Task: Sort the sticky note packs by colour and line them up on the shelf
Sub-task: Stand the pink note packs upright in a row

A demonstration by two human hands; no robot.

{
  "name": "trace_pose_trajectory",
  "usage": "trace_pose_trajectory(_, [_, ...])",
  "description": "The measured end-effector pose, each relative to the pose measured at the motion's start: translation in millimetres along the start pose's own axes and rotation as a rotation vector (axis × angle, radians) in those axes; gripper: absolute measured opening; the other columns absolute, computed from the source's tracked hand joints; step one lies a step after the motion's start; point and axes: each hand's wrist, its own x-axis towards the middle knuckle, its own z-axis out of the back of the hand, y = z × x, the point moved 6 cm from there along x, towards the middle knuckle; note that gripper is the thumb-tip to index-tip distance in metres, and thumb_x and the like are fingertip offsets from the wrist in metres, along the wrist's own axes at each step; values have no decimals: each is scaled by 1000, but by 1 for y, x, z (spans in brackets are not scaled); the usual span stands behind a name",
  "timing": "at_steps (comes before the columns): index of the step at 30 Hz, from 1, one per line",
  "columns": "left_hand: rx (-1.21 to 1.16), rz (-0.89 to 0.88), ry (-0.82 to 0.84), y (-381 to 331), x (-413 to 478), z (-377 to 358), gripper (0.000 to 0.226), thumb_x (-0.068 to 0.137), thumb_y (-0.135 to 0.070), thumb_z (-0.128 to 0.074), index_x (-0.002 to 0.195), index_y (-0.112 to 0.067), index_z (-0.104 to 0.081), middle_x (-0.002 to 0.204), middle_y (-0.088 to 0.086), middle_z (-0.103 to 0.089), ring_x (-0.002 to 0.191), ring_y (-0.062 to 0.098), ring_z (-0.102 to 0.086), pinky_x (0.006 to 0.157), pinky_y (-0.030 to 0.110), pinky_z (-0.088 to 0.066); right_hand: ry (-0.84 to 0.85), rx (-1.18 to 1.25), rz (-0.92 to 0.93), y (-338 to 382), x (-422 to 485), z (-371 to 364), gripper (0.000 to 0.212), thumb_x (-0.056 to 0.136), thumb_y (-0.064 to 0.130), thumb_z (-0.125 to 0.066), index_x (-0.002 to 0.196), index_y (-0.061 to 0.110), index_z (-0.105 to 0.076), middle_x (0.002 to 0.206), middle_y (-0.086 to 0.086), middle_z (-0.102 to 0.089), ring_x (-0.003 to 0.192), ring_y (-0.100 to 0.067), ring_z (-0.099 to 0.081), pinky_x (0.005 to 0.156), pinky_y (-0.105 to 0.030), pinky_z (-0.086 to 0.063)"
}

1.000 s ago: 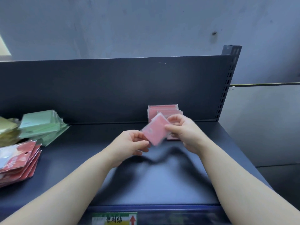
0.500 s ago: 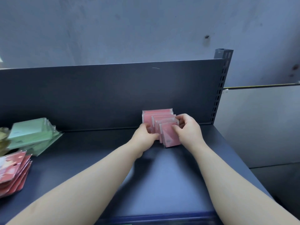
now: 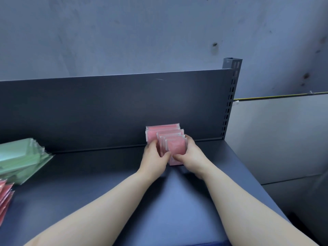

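Nearest to the camera is the dark top of the shelf [image 3: 159, 206]. At its near left edge, far to the left of the pink row [image 3: 162, 132], the red packs [image 3: 5, 196] lie flat and loose.

Both forearms reach over the shelf to the front of the pink row. There the left hand [image 3: 153, 155] holds the front pink pack [image 3: 175, 148] at its left edge and the right hand [image 3: 192, 154] holds it at its right edge. The fingers are curled around the sides and both thumbs press low on its face.

One second ago this pack was tilted in the air, in front of the pink row. Half a second ago it reached the row. Now it stands upright as the first pack, against the one behind it. I judge that this placing is almost finished, and only squaring and letting go remain.

A little farther back, well to the left of the pink row, the green pile [image 3: 19, 157] lies flat, so much sorting is not yet done. The pink row itself leans on the back panel [image 3: 106, 107].
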Motion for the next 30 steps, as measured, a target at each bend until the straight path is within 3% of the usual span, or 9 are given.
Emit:
trace_pose_trajectory(3, [10, 25, -151, -5, -5, 12, 63, 90, -32, -62, 144, -17, -33, 140, 7, -31, 133, 24, -26, 106, 26, -21, 12, 25, 16, 4, -1, -1, 81, 80, 0, -64, 146, 21, -22, 119, 8, -58, 98, -1, -58, 73, -6, -44])
trace_pose_trajectory(7, [-209, 189, -167, 2, 13, 16, 70, 99, -41, -43, 154, -14, -9, 160, 6, -10, 147, 21, -8, 120, 37, -11, 54, 13, -35, 1, 4, -3, 105, 77, 3, -68, 152, 22, 2, 131, 6, -52, 113, -12, -54, 84, -17, -42])
trace_pose_trajectory(10, [-378, 296, -89, 18, 34, 1, 81, 86, -65, -35, 154, -28, -9, 160, 0, -20, 145, 20, -22, 119, 44, -18, 48, -9, -22, -1, 8, -3, 70, 72, 4, -68, 133, 24, -38, 115, 1, -63, 107, -18, -61, 88, -30, -52])
trace_pose_trajectory(14, [-404, 299, -32, 59, 62, -27, 82, 67, -81, -34, 139, -43, -30, 153, -1, -36, 139, 21, -36, 115, 46, -29, 78, -7, 17, 1, 8, -5, 58, 73, 2, -65, 121, 29, -48, 108, 6, -67, 100, -9, -64, 87, -28, -53])
trace_pose_trajectory(18, [-407, 269, -23, 37, 50, -20, 87, 69, -81, -33, 145, -40, -22, 156, -2, -29, 142, 19, -31, 116, 45, -26, 74, -13, 26, 1, 7, -5, 61, 73, 4, -66, 124, 29, -45, 108, 7, -66, 100, -10, -63, 88, -30, -53])
trace_pose_trajectory(22, [-347, 251, -34, 11, 33, -12, 73, 96, -59, -26, 154, -25, 2, 161, -3, -9, 147, 18, -13, 120, 43, -16, 55, -44, 42, 1, 7, -8, 61, 73, 6, -65, 125, 30, -43, 108, 8, -66, 99, -10, -64, 88, -32, -53])
trace_pose_trajectory(25, [-361, 253, -62, 10, 32, -8, 80, 89, -67, -28, 154, -25, -6, 161, -2, -11, 147, 18, -17, 120, 43, -16, 33, -56, 46, 2, 5, -8, 59, 74, 6, -64, 124, 29, -43, 107, 8, -65, 98, -11, -63, 86, -30, -53])
trace_pose_trajectory(28, [-290, 273, -210, 8, 22, 7, 59, 101, -43, -31, 152, -17, -19, 158, 4, -15, 146, 23, -15, 119, 41, -13, 18, -71, 42, 3, 3, -6, 52, 75, 6, -65, 118, 27, -44, 106, 8, -64, 96, -8, -62, 81, -23, -51])
trace_pose_trajectory(30, [-296, 263, -266, 8, 13, 12, 47, 98, -33, -36, 143, -18, -37, 149, 7, -31, 137, 26, -29, 115, 43, -24, 15, -65, 36, 2, 2, -5, 49, 75, 6, -65, 114, 27, -44, 106, 7, -64, 94, -6, -61, 75, -19, -50])
